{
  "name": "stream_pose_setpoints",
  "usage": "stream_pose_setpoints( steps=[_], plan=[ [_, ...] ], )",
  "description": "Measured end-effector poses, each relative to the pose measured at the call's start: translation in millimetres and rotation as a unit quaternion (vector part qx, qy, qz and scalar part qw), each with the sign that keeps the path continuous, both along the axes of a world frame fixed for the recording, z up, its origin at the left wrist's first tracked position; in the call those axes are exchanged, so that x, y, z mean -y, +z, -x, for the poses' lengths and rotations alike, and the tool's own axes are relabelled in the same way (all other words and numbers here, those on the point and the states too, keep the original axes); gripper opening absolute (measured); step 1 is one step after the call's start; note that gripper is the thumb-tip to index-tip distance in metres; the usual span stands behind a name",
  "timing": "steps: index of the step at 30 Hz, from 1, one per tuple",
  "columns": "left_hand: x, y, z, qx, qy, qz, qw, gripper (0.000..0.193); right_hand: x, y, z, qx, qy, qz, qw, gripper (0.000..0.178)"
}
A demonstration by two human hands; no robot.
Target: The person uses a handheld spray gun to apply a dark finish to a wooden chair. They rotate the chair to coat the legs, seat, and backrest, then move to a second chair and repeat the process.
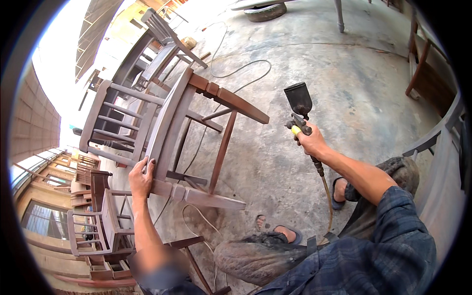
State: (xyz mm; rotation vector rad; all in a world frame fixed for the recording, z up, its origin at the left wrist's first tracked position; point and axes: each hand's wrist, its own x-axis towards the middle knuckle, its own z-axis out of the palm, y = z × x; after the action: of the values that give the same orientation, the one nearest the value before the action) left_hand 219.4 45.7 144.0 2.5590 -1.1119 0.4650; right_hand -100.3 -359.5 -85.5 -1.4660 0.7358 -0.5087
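A wooden slat-back chair (167, 118) is tipped over in front of me on the left, its legs pointing to the right. Grey-purple finish covers its back, seat and lower front leg, while the upper legs look bare reddish brown. My left hand (141, 179) grips the seat's near edge, fingers curled over it. In my right hand (312, 141) is a spray gun (301, 123), held upright and apart from the chair. A black paint cup (299, 98) sits on top of the gun. From its handle an air hose (327, 194) runs down toward my legs.
More wooden chairs (164, 42) stand behind on the left, with others (88, 231) stacked at the lower left. A cable (255, 61) loops across the concrete floor. At the far side lies a tire (265, 12). Grey furniture (442, 147) stands close on my right.
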Motion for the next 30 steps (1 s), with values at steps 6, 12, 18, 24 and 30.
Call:
stream_pose_setpoints(
  steps=[6,12,18,24,30],
  plan=[
    [-10.0,-0.2,-3.3,-0.001,0.026,0.009,1.0,0.044,-16.1,78.6,-5.3,0.059,0.075,-0.06,0.994,0.022],
    [9.6,1.6,5.9,-0.05,0.065,0.032,0.996,0.05,-6.5,130.5,-47.9,0.258,0.072,0.069,0.961,0.022],
    [1.3,-1.3,8.0,-0.031,0.074,0.034,0.996,0.049,-14.4,171.8,-70.0,0.24,0.123,0.074,0.96,0.027],
    [7.8,-1.1,13.4,-0.021,0.083,0.014,0.996,0.049,-40.0,167.3,-55.1,0.266,0.192,0.067,0.942,0.03],
    [6.0,0.4,13.3,-0.026,0.082,0.021,0.996,0.049,-62.9,163.4,-38.4,0.257,0.27,0.038,0.927,0.033]
  ],
)
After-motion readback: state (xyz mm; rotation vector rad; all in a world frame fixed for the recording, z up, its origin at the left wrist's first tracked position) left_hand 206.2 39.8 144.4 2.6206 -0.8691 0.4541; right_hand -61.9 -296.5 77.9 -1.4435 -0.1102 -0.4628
